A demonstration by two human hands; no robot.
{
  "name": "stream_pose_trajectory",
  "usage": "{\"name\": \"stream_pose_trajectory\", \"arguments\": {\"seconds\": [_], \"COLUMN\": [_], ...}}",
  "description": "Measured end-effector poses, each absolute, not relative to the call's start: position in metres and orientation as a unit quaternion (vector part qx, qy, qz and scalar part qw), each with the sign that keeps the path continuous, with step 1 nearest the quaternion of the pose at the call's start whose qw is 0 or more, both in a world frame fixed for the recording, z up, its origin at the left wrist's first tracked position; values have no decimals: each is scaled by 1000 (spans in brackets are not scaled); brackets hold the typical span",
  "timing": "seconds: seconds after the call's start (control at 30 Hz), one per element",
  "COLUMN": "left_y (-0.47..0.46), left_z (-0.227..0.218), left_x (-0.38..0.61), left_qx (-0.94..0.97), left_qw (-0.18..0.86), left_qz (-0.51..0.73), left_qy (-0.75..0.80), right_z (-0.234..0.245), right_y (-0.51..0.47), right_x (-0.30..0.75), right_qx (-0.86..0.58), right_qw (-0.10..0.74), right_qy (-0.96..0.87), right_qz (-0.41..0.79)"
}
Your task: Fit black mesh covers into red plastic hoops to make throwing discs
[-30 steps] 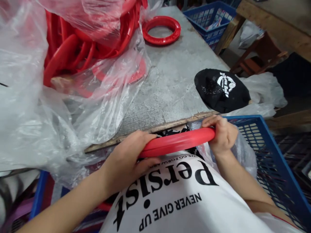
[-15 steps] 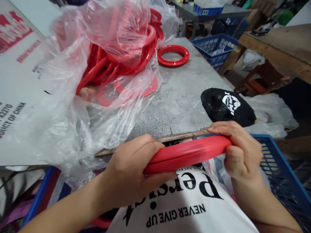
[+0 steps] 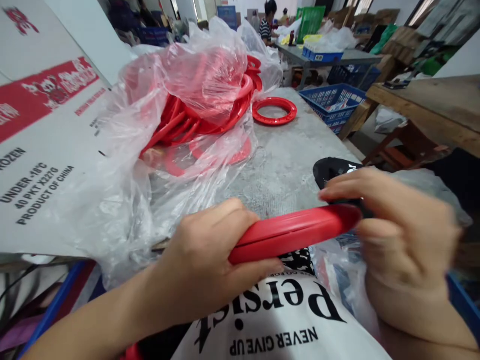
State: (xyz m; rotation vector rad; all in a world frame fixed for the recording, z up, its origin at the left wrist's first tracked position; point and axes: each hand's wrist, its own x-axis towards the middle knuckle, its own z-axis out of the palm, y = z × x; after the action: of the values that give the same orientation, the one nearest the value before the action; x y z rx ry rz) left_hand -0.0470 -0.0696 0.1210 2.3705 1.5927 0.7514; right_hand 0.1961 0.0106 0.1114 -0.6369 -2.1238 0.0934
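Note:
A red plastic ring (image 3: 292,231), seen edge-on with a dark seam along its rim, is held in front of my body. My left hand (image 3: 213,250) is closed on its left end, thumb below and fingers over the top. By the ring's far right end, my right hand (image 3: 401,230) is blurred, its index finger and thumb apart. Whether it still touches the ring I cannot tell. Behind it, a black oval piece with white print (image 3: 332,169) lies partly hidden at the table edge.
More red rings (image 3: 180,120) lie heaped in a clear plastic bag (image 3: 123,200) on the grey table (image 3: 285,165). A single red ring (image 3: 275,111) rests beyond. A printed carton (image 3: 41,165) stands at left, blue crates (image 3: 333,100) behind right. A person (image 3: 267,25) sits far back.
My right hand has loosened from the ring's right end and moved right and nearer to me. The left hand keeps its hold. My view has tilted up.

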Motion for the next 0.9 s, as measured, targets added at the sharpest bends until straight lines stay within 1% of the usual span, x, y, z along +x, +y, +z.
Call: {"name": "stream_pose_trajectory", "arguments": {"seconds": [0.07,0.13,0.3,0.43,0.53,0.63,0.73,0.8,0.9], "left_y": [-69,-69,-64,-57,-49,-40,-35,-36,-44], "left_z": [107,94,69,48,39,42,48,47,37], "left_x": [-46,-44,-42,-39,-35,-31,-38,-50,-68], "left_qx": [804,809,819,814,807,801,796,787,769], "left_qw": [98,96,92,114,132,157,216,260,293], "left_qz": [226,207,180,163,142,112,116,155,237], "left_qy": [542,542,537,545,557,566,554,538,516], "right_z": [94,76,40,16,3,-2,-4,-10,-30], "right_y": [11,9,4,6,11,20,31,36,36], "right_x": [186,175,161,157,154,158,179,201,228], "right_qx": [-257,-265,-294,-315,-331,-347,-369,-398,-437], "right_qw": [385,357,326,324,340,357,379,429,536], "right_qy": [-883,-891,-894,-889,-878,-864,-838,-789,-673], "right_qz": [75,98,87,70,67,73,131,188,263]}}
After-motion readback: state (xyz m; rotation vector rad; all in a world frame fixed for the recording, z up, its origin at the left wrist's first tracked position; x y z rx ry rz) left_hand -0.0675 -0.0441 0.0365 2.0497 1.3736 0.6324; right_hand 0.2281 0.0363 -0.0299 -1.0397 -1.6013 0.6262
